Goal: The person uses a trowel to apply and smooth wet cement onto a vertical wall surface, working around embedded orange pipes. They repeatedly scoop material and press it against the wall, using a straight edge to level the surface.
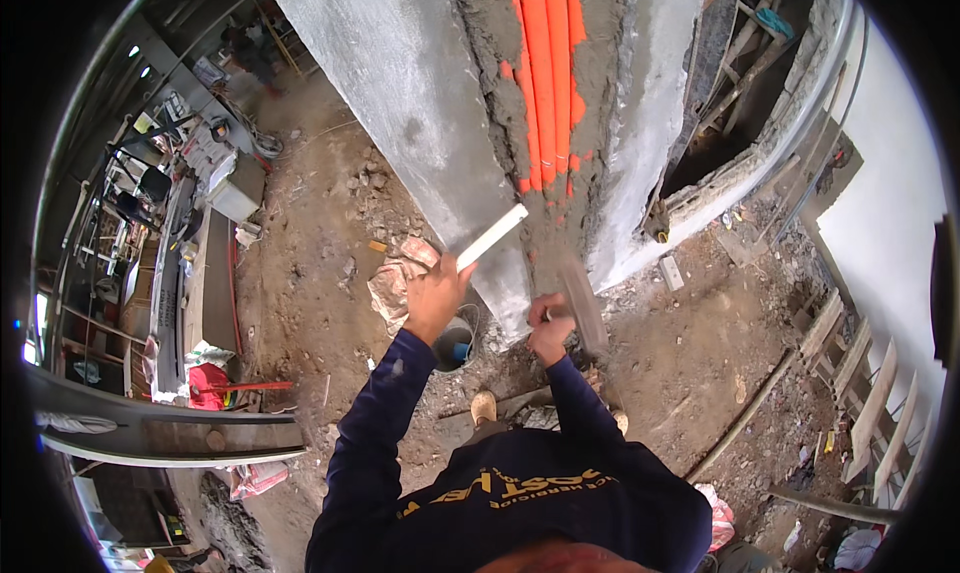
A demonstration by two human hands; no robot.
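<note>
My left hand [437, 298] is closed around one end of a narrow white strip [494, 235], which points up and right across the grey wall face. My right hand [550, 330] grips a flat, brownish-grey plastering float [584, 308], slightly blurred, below the wall channel. Several orange conduits [545, 83] run down the channel, with rough wet-looking mortar [599, 103] along their sides and over their lower ends. Smooth grey wall [400, 83] flanks the channel. Beneath my left forearm stands a bucket [456, 335] with something blue inside, partly hidden.
A crumpled sack [397, 283] lies beside the bucket on rubble-strewn dirt floor [310, 223]. Wooden slats like a ladder [870, 413] lean at the right, near a long pole [745, 418]. At far left are a cluttered bench [205, 293] and a distant person [250, 58].
</note>
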